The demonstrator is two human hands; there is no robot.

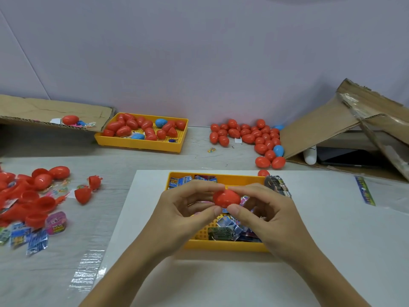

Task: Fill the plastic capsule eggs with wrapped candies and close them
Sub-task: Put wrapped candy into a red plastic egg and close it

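The left hand (186, 209) and right hand (265, 209) both pinch one red capsule egg (226, 197). The egg is held above the yellow tray (223, 245) of wrapped candies (225, 230).

A pale wood-grain table (199, 156) is seen from above, with a white sheet (321, 229) laid across its near right part and a yellow tray of wrapped candies (221, 245) set on that sheet. Against the far edge, a second yellow tray (141, 145) of red and blue eggs is placed beside a loose heap of closed eggs (250, 138), with flattened cardboard (321, 131) at the right and another cardboard piece (44, 109) at the left. At the left, open red egg halves (33, 196) and candy packets (28, 238) are scattered on clear plastic film (86, 269).
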